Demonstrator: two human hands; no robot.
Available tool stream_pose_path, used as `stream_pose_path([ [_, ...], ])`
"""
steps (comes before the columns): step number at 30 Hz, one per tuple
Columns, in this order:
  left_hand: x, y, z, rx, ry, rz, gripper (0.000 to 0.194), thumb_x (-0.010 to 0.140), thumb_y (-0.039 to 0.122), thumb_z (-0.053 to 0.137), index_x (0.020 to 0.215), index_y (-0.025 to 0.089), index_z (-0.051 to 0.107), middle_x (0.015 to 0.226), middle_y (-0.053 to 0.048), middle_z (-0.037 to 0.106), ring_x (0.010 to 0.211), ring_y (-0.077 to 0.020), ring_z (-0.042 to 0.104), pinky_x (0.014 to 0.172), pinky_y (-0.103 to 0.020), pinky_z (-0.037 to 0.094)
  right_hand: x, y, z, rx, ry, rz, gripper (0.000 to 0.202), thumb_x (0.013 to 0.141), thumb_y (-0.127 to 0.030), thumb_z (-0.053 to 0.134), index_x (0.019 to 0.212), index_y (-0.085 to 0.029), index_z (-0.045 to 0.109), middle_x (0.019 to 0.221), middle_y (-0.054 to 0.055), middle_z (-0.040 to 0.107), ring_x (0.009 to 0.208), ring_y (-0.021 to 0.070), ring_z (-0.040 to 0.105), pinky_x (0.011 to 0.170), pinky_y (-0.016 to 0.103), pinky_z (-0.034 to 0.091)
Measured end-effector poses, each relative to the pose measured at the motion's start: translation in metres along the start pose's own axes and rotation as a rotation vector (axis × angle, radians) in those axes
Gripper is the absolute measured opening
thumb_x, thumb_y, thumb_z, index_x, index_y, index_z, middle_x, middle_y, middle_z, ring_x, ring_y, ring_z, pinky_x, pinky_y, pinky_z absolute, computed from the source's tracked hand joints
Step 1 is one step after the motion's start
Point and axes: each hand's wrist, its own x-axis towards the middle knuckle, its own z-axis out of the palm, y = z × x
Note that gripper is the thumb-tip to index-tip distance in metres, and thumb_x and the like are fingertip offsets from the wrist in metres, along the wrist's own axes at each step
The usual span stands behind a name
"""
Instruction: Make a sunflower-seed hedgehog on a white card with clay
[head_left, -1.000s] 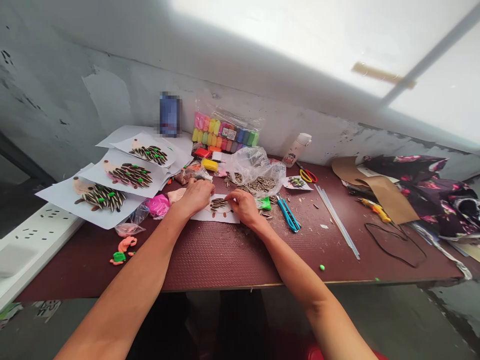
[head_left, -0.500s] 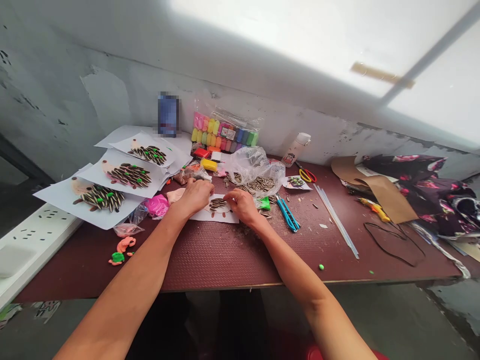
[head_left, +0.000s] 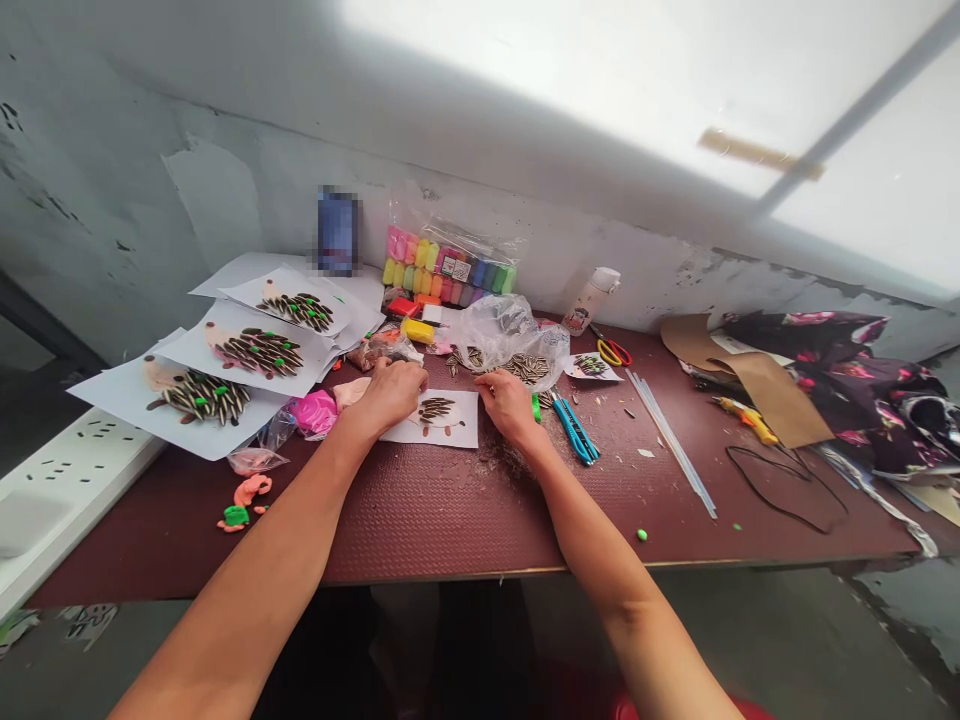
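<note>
A white sheet (head_left: pixel 463 432) lies flat before me, bearing a hedgehog shape with rows of striped sunflower seeds (head_left: pixel 435 408) on its back and brown feet below. My left hand (head_left: pixel 394 390) rests over the sheet's upper left corner, fingers bent down; their tips are hidden. Just right of the sheet, my right hand (head_left: pixel 507 402) has thumb and fingertips drawn together in a pinch at the near edge of a pile of loose sunflower seeds (head_left: pixel 529 368). Whatever sits in that pinch is too small to make out. A clear plastic bag (head_left: pixel 510 330) partly covers the pile.
Seed hedgehogs on paper (head_left: pixel 262 350) overlap at left, above a power strip (head_left: pixel 75 465). Pink clay (head_left: pixel 315 412) and a bag of coloured clay (head_left: pixel 450 265) lie behind. Rightward are a blue utility knife (head_left: pixel 576 430), scissors (head_left: pixel 615 352), a bottle (head_left: pixel 592 300), glue sticks (head_left: pixel 673 445) and a glue gun (head_left: pixel 748 420).
My right hand has moved right, off the seed rows on the sheet and over to the edge of the loose seeds. My left hand stays where it was.
</note>
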Motion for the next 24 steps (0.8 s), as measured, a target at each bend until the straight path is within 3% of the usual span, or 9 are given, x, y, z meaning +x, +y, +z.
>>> stream_pose_path([
  [6,0.0,0.0,0.0,0.017,-0.004,0.008,0.032,0.084,0.009,0.048,0.094,0.02,0.076,0.107,-0.012,0.076,0.105,-0.0287,0.067,0.098,-0.045,0.041,0.012,0.002,0.004,-0.078,0.038,0.023,0.029,0.1,-0.025,0.051,0.111,-0.025,0.078,0.107,0.008,0.071,0.101,0.0213,0.065,0.084,0.028,0.046],
  [10,0.0,0.001,-0.001,0.039,-0.011,0.007,0.033,0.084,0.01,0.047,0.096,0.02,0.076,0.108,-0.012,0.077,0.105,-0.0288,0.067,0.097,-0.045,0.041,0.022,-0.002,0.004,-0.2,-0.037,0.016,0.026,0.099,-0.028,0.052,0.106,-0.025,0.077,0.11,0.009,0.069,0.105,0.0234,0.063,0.085,0.03,0.047],
  [18,0.001,0.001,-0.001,0.03,-0.007,0.012,0.033,0.085,0.012,0.046,0.094,0.02,0.077,0.107,-0.012,0.077,0.103,-0.0287,0.068,0.095,-0.044,0.042,0.032,-0.017,-0.003,-0.375,-0.163,0.033,0.03,0.096,-0.012,0.047,0.108,-0.014,0.075,0.108,0.02,0.072,0.104,0.0286,0.067,0.081,0.033,0.048],
  [24,0.002,-0.001,0.0,0.015,0.001,0.012,0.032,0.085,0.012,0.046,0.093,0.02,0.077,0.107,-0.012,0.077,0.104,-0.0288,0.067,0.095,-0.043,0.043,0.03,-0.012,-0.003,-0.342,-0.112,-0.015,0.028,0.098,-0.014,0.045,0.103,-0.015,0.073,0.108,0.02,0.072,0.102,0.0278,0.067,0.083,0.032,0.047],
])
